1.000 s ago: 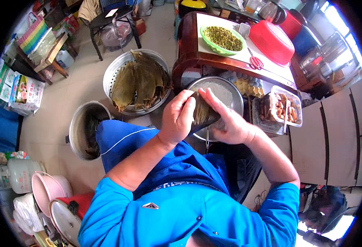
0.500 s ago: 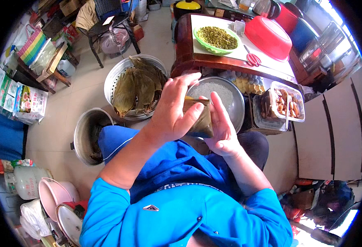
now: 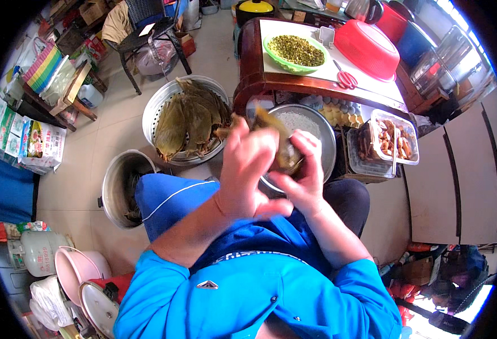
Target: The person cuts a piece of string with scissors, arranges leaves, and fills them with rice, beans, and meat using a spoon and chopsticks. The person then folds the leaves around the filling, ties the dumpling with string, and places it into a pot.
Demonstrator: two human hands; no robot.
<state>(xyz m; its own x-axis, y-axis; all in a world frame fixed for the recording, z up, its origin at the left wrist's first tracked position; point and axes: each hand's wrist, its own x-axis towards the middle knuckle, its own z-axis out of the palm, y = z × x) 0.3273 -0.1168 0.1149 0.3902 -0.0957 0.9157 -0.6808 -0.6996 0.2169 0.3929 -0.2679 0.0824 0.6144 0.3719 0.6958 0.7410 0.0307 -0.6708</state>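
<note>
A folded leaf packet (image 3: 287, 157), olive-brown and smooth with a dull sheen, sits over the near-left part of the round metal basin (image 3: 330, 148), a loose leaf end standing up from it. The right hand (image 3: 306, 176) holds the packet in a narrow grip, fingers curled along its side and thumb below. The left hand (image 3: 247, 168) is blurred just beside the packet, its thumb spread wide from the fingers; I cannot tell whether the fingertips grip the leaf.

White rice (image 3: 304, 122), fine and grainy, lies in the basin. Left of the basin, a perforated metal pan (image 3: 151, 117) bears a heap of long, ribbed, dried-looking leaves (image 3: 187, 124); farther left and nearer the body is a deep metal pot (image 3: 113, 195). Right of the basin stands a clear plastic tub (image 3: 411, 159) of glossy brown chunks.

Beyond the basin is a dark, polished wooden table (image 3: 250, 65) with a white top, carrying a green plastic bowl (image 3: 296, 69) of split mung beans (image 3: 297, 51), red-handled scissors (image 3: 347, 80) and a red plastic colander (image 3: 367, 52). Pale, glossy tiles (image 3: 113, 134) floor the room, with a black woven chair (image 3: 144, 40) far beyond the basin to the left
</note>
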